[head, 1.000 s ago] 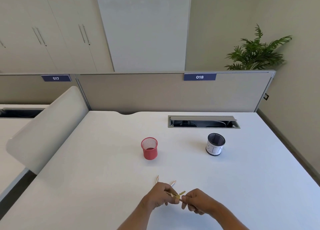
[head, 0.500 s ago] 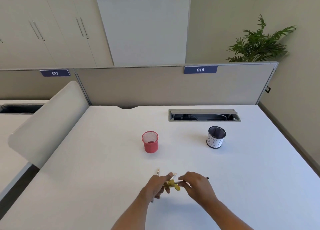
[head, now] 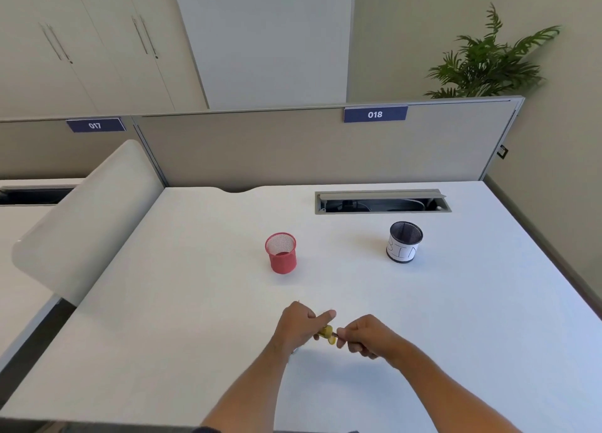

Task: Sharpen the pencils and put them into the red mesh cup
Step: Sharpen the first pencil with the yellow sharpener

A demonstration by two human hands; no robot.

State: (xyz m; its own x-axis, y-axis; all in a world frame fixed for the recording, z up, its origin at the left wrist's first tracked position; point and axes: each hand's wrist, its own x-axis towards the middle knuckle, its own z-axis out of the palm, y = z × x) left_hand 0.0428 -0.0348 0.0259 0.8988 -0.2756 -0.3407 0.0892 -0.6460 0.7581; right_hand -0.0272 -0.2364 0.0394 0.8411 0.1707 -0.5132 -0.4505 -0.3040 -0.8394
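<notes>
Pencil (head: 335, 335) shows only as a short dark stub between the two hands, low over the near middle of the white desk (head: 456, 318). The right hand (head: 366, 336) pinches it, fingers curled tighter than half a second ago. The left hand (head: 301, 327) grips the yellow sharpener (head: 326, 332), index finger stretched over it. The pencil tips that stuck out past the left hand are now almost hidden. Farther off, the red mesh cup (head: 281, 253) stands upright, with a dark mesh cup (head: 405, 242) well to its right.
</notes>
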